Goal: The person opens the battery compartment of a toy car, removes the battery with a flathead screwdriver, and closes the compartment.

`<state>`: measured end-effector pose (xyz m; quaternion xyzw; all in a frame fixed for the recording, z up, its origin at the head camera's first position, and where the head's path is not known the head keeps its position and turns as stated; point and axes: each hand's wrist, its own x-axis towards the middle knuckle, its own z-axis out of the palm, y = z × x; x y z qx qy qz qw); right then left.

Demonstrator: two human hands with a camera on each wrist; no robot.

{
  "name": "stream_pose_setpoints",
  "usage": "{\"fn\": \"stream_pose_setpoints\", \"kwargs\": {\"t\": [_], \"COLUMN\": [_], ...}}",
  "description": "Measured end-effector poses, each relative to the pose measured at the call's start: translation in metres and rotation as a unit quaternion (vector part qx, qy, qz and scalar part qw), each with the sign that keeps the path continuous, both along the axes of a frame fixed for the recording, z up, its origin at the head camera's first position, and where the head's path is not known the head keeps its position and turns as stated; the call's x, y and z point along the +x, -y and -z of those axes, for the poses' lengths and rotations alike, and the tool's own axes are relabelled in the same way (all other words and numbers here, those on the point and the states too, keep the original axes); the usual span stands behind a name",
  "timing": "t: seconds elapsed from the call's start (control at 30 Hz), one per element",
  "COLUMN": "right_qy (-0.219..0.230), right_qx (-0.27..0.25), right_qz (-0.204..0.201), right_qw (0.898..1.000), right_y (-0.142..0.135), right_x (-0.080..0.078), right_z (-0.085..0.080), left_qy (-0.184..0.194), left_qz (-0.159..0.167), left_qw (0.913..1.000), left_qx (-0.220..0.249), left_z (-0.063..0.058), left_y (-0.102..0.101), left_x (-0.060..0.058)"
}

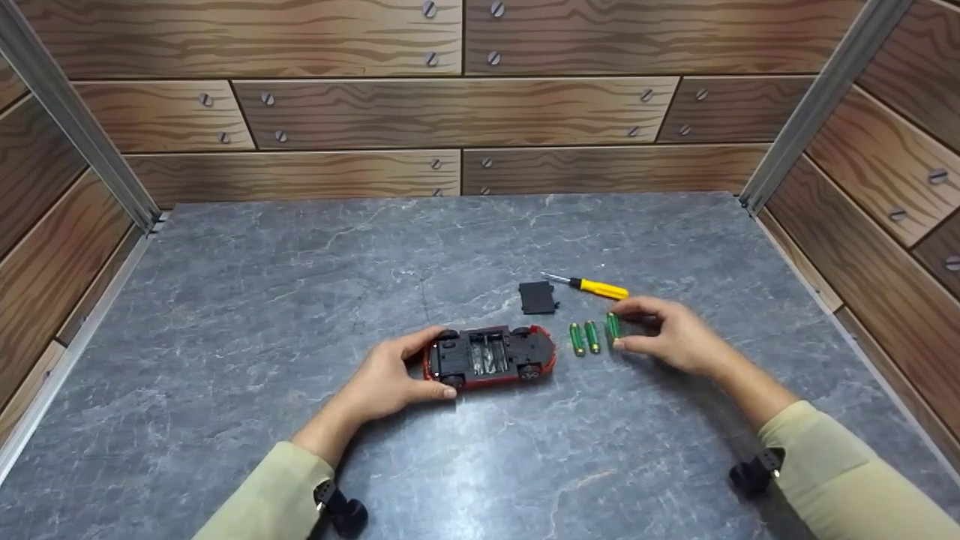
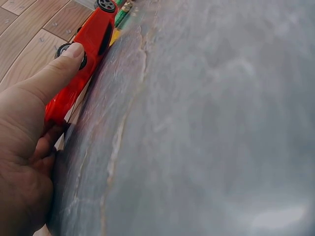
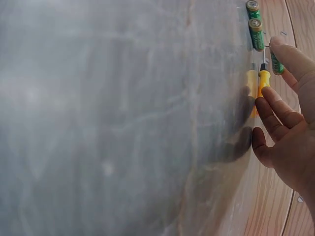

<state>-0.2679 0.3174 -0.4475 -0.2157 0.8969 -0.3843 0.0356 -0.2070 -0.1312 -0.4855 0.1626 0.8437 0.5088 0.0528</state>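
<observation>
A red toy car [image 1: 491,356] lies upside down, its black underside and bare battery compartment facing up. My left hand [image 1: 394,375] grips its left end, the thumb along the near side by a wheel; the left wrist view shows the thumb [image 2: 56,69] on the red body. Over on the right, my right hand [image 1: 675,337] pinches a green battery [image 1: 613,326] by its two ends between thumb and fingers. Two more green batteries [image 1: 577,340] lie side by side just left of it, also in view at the right wrist camera's upper right edge.
Behind the batteries lies a yellow-handled screwdriver [image 1: 600,289], its tip pointing left. A black battery cover [image 1: 537,298] rests flat behind the car's right end. The grey marbled tabletop [image 1: 300,262] is walled by wood-patterned panels [image 1: 450,112] with metal corner posts.
</observation>
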Motion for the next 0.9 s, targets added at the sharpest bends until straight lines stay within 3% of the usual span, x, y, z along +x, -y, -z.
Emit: {"fn": "stream_pose_setpoints", "kwargs": {"t": [0.9], "right_qy": [-0.031], "right_qx": [0.031], "right_qz": [-0.002], "right_qw": [0.999], "right_y": [-0.0002], "right_x": [-0.0012], "right_z": [0.0102], "left_qy": [-0.006], "left_qz": [0.005], "left_qw": [0.9999], "left_qx": [0.007], "left_z": [0.0007], "left_y": [-0.0002], "left_x": [-0.0004]}}
